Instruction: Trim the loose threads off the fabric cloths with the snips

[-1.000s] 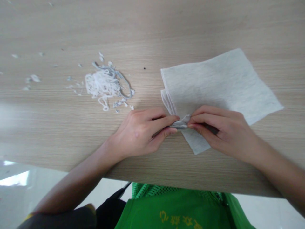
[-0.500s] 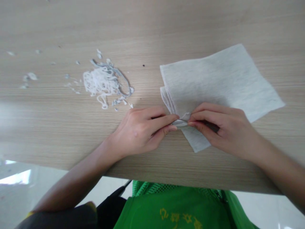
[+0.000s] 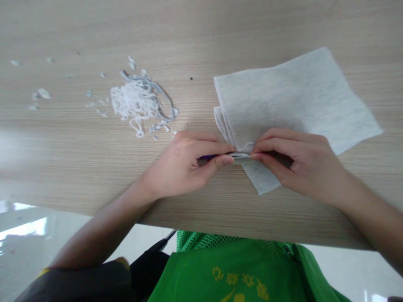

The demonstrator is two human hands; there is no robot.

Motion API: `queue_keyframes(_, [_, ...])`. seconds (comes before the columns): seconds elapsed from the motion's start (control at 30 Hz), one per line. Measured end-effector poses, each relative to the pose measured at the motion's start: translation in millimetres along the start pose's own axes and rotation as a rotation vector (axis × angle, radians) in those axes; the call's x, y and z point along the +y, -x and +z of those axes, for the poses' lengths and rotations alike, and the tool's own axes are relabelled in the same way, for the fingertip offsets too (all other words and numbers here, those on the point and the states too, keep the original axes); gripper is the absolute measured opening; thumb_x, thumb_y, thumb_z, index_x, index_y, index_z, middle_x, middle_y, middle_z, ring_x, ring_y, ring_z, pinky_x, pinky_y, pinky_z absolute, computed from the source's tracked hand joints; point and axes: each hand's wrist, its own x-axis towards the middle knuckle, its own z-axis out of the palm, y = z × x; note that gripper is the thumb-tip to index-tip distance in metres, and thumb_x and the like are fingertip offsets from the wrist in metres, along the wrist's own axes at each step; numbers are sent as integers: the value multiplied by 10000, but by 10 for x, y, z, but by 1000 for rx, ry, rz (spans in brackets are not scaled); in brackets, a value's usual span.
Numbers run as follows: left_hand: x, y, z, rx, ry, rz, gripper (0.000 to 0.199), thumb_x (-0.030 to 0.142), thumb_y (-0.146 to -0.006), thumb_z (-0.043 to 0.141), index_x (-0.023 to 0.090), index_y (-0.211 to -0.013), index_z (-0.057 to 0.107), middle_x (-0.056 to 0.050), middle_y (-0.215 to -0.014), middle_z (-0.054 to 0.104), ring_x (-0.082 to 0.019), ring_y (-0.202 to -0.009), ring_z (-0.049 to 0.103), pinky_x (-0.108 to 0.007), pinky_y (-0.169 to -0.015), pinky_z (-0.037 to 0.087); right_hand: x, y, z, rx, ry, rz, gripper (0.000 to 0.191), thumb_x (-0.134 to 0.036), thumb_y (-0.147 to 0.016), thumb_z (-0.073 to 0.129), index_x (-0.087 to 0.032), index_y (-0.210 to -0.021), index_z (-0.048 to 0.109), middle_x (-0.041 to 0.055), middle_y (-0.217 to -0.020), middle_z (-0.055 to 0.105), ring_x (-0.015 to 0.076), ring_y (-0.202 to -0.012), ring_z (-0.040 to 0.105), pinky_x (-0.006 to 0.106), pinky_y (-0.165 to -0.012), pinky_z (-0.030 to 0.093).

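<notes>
A light grey, folded piece of fabric lies on the table with stitched edges at its left side. My left hand is closed, its thumb and fingers pinching the fabric's near folded edge. A sliver of something purple shows beneath its fingers; its kind is hidden. My right hand pinches the same edge a short way to the right. Between the fingertips, the edge is stretched into a narrow band, and a loose white thread sticks up just above it. One fabric corner hangs down between the hands.
A tangle of white thread with a grey strip lies left of the fabric on the wooden table. Small lint scraps are scattered further left. The table's front edge runs below my forearms, above a green apron.
My left fingers have shifted on the fabric edge, and the purple bit now shows beneath them. My right hand keeps its pinch. The whole view has shifted slightly.
</notes>
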Motion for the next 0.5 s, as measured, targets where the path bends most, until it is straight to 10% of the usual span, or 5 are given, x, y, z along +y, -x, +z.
queue_keyframes(0.5, [-66, 23, -111, 28, 88, -70, 160, 238, -937, 643, 201, -1034, 765, 7, -713, 687, -91, -568, 566, -205, -510, 384, 6, -3, 6, 7, -11, -9, 124, -171, -945, 569, -200, -907, 683, 32, -894, 709, 157, -778, 664, 275, -683, 523])
